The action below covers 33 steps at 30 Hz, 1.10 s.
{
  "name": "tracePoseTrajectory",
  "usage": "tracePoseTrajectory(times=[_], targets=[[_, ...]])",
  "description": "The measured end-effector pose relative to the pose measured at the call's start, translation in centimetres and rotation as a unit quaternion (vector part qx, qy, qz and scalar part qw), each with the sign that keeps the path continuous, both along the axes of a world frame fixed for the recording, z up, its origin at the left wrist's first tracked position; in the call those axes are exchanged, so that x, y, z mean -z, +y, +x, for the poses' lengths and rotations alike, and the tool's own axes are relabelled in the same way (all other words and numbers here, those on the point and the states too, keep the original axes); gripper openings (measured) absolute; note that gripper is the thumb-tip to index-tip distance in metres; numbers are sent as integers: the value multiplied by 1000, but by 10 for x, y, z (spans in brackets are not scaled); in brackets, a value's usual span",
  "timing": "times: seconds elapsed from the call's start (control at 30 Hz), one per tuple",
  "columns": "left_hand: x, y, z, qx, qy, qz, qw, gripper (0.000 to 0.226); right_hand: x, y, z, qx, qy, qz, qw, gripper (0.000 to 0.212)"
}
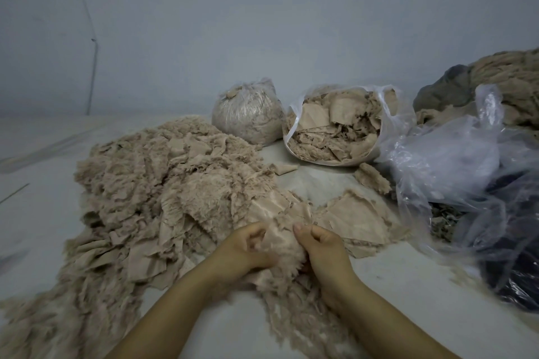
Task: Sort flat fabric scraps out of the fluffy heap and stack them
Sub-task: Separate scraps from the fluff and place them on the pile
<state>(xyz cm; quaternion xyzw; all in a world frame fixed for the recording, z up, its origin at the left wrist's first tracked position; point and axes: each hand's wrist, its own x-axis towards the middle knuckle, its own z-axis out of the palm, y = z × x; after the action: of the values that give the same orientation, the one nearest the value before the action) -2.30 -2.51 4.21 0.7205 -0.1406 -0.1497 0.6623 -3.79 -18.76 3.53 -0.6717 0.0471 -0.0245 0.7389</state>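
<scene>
Both hands hold one beige scrap at the near edge of the heap.

Head view: left hand (250, 245) and right hand (319, 243) have fingers curled into the same scrap (281, 237), which shows a smooth backing on top and fur along its lower edge; whether it counts as flat I cannot tell. Just beyond and to the left, the fluffy heap (163, 183) spreads wide over the pale floor (408, 285), still large and mixed with flat pieces. Just right of the hands lies a low stack of flat scraps (360, 214), only a few layers deep. Farther back stand an open bag of scraps (338, 128), a tied bag (246, 116) and loose plastic (455, 154). Judging by this, sorting is at an early stage, with most of the heap left.
</scene>
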Motion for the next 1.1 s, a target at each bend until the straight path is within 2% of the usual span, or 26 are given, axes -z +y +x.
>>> tracePoseTrajectory(times=[0.1,0.23,0.3,0.33,0.4,0.47,0.53,0.63,0.7,0.87,0.97,1.03,1.1], targets=[[1,5,5,-47,22,-8,999,41,3,-5,1,7,16,29,999,29],[2,6,8,-92,86,-72,989,41,3,-7,-1,-9,22,22,999,14],[2,4,8,-97,68,-69,991,34,2,-6,-2,-40,14,-21,999,34],[3,3,6,-97,50,-54,993,33,3,-5,-2,-46,6,-51,998,37],[4,-1,5,-125,16,-30,992,31,3,-1,-4,-38,-10,-74,996,21],[3,-4,5,-176,7,-50,983,28,4,0,-4,-26,-5,-54,998,4],[3,-5,6,-201,5,-66,977,26,6,-2,-2,-10,15,-47,999,15],[2,-10,3,-154,-17,-57,986,30,3,1,-4,-40,0,-38,998,9],[2,-12,4,-144,-63,-21,987,24,2,4,-4,-45,-16,-20,999,11],[9,-3,17,-276,-120,-16,953,24,0,1,2,62,-46,-65,995,6],[12,6,17,-334,-120,-2,935,25,-3,-9,7,155,-72,-41,984,17],[12,12,11,-303,-125,45,944,25,-6,-12,8,139,-76,-20,987,14],[10,13,5,-192,-120,101,969,29,-7,-12,7,81,-64,0,995,9]])
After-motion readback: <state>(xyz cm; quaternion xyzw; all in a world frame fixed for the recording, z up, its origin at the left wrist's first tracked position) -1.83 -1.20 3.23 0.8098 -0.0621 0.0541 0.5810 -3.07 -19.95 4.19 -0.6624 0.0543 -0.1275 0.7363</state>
